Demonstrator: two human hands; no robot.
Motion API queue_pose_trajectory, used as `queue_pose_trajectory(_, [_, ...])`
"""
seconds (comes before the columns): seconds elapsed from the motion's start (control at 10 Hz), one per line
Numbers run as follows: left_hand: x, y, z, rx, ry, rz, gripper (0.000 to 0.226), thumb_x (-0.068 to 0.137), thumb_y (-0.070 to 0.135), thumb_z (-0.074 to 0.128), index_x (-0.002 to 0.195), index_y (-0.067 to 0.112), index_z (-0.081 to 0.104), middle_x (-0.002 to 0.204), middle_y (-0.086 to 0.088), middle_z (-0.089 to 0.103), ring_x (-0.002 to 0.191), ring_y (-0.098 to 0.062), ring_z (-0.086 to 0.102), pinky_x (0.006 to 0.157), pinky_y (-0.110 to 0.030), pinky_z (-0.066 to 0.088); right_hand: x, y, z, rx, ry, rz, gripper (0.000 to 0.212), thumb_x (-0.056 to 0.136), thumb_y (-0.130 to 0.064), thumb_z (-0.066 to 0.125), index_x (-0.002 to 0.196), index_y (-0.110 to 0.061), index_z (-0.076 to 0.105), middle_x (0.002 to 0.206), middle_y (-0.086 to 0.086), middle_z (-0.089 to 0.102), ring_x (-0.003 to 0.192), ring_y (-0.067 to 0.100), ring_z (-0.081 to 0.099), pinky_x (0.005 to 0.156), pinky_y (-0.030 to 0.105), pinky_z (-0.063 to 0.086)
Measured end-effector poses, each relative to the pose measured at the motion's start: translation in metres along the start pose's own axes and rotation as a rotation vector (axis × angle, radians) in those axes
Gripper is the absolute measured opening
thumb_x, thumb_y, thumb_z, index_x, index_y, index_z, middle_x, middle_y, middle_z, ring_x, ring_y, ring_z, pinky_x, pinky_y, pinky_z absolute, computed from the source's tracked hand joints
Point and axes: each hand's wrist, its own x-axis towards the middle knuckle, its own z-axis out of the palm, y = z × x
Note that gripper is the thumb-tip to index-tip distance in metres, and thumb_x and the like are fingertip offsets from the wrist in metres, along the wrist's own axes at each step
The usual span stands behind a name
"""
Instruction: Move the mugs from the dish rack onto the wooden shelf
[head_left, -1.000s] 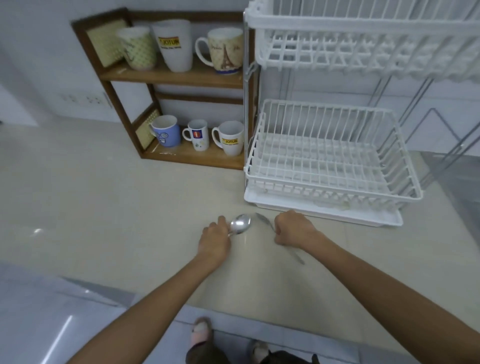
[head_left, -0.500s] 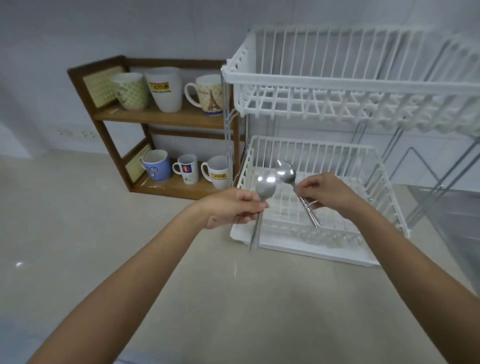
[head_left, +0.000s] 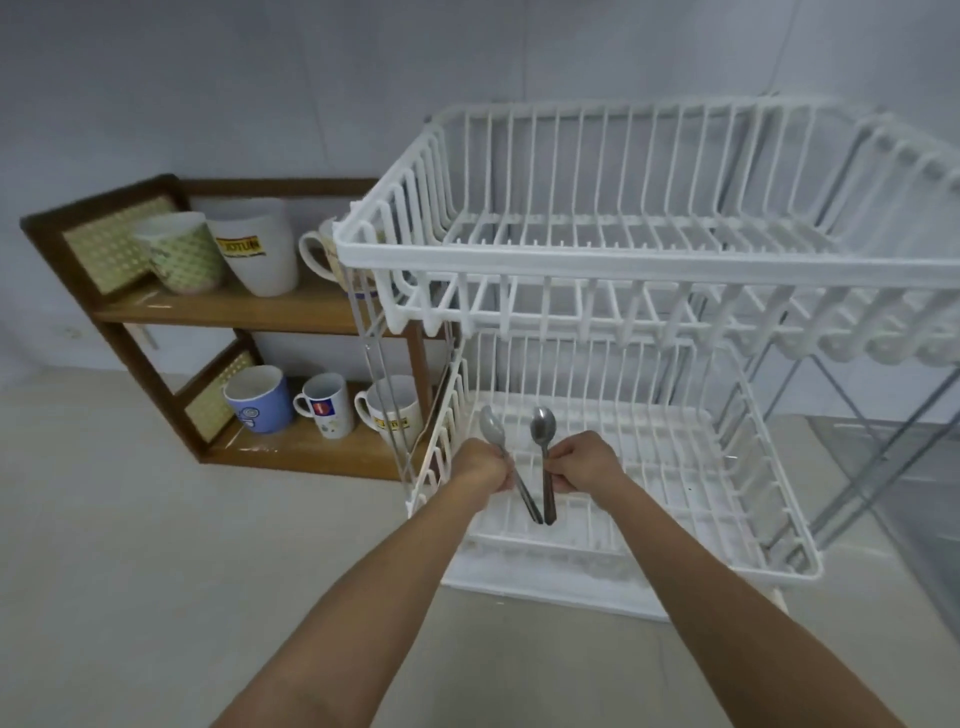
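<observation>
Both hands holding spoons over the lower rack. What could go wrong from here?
1. The lower rack basket has a slatted floor; both handle tips point down at it, so a released spoon may slip through a gap or jam.
2. The left hand holds the left spoon tilted toward the right spoon in the right hand; the tips nearly meet and may snag.

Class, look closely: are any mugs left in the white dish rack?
No; both tiers of the dish rack hold no mugs, and all six stand on the wooden shelf.
</observation>
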Motion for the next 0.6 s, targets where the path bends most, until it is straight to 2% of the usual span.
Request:
queue_pose_trajectory(0.1, [0.008, 0.003, 0.002, 0.033, 0.015, -0.013, 0.025, 0.090, 0.000, 0.059, 0.065, 0.006, 0.056, 0.079, -0.014, 0.061, 0.073, -0.025, 0.064, 0.084, -0.045, 0.059, 0.006, 0.002, 0.002, -0.016, 0.013, -0.026, 0.009, 0.080, 0.004, 0.065, 0.084, 0.009, 0.072, 0.073, 0.014, 0.069, 0.064, 0.024, 0.070, 0.075, 0.034, 0.061])
queue_pose_trajectory(0.2, [0.012, 0.006, 0.004, 0.083, 0.005, 0.008, 0.032, 0.089, -0.002, 0.056, 0.061, 0.011, 0.053, 0.077, -0.012, 0.060, 0.071, -0.022, 0.063, 0.083, -0.041, 0.059, 0.008, 0.006, 0.005, -0.070, 0.056, -0.045, 0.008, 0.080, 0.000, 0.066, 0.083, 0.003, 0.072, 0.084, 0.017, 0.073, 0.076, 0.029, 0.073, 0.075, 0.036, 0.061])
queue_pose_trajectory(0.3, [0.011, 0.005, 0.006, 0.141, 0.015, 0.017, 0.024, 0.088, -0.001, 0.060, 0.067, 0.008, 0.058, 0.079, -0.013, 0.062, 0.073, -0.024, 0.067, 0.083, -0.043, 0.059, 0.008, 0.009, 0.007, -0.087, 0.080, -0.046, 0.004, 0.081, -0.001, 0.066, 0.078, -0.002, 0.069, 0.088, 0.018, 0.072, 0.077, 0.030, 0.073, 0.073, 0.037, 0.061])
queue_pose_trajectory(0.4, [0.007, 0.000, 0.008, 0.263, -0.004, 0.048, 0.004, 0.088, 0.006, 0.065, 0.087, 0.003, 0.067, 0.095, -0.016, 0.071, 0.083, -0.030, 0.074, 0.079, -0.041, 0.061, 0.004, 0.013, 0.011, -0.122, 0.097, -0.049, 0.023, 0.082, -0.003, 0.067, 0.064, -0.013, 0.057, 0.089, 0.020, 0.072, 0.076, 0.030, 0.073, 0.072, 0.035, 0.061])
queue_pose_trajectory(0.5, [0.003, -0.003, 0.007, 0.356, -0.001, 0.097, 0.006, 0.090, 0.010, 0.064, 0.089, 0.005, 0.065, 0.103, -0.015, 0.071, 0.087, -0.030, 0.073, 0.080, -0.041, 0.060, 0.003, 0.016, 0.012, -0.128, 0.091, -0.049, 0.019, 0.084, -0.007, 0.065, 0.068, -0.011, 0.058, 0.090, 0.019, 0.073, 0.076, 0.031, 0.073, 0.072, 0.035, 0.060])
queue_pose_trajectory(0.6, [-0.002, -0.004, 0.004, 0.508, 0.050, 0.288, 0.014, 0.093, 0.019, 0.056, 0.098, 0.010, 0.065, 0.107, -0.013, 0.070, 0.097, -0.030, 0.069, 0.088, -0.041, 0.056, 0.002, 0.012, 0.010, -0.151, 0.117, -0.069, 0.016, 0.088, -0.015, 0.057, 0.085, -0.002, 0.067, 0.090, 0.018, 0.072, 0.083, 0.032, 0.070, 0.077, 0.041, 0.058])
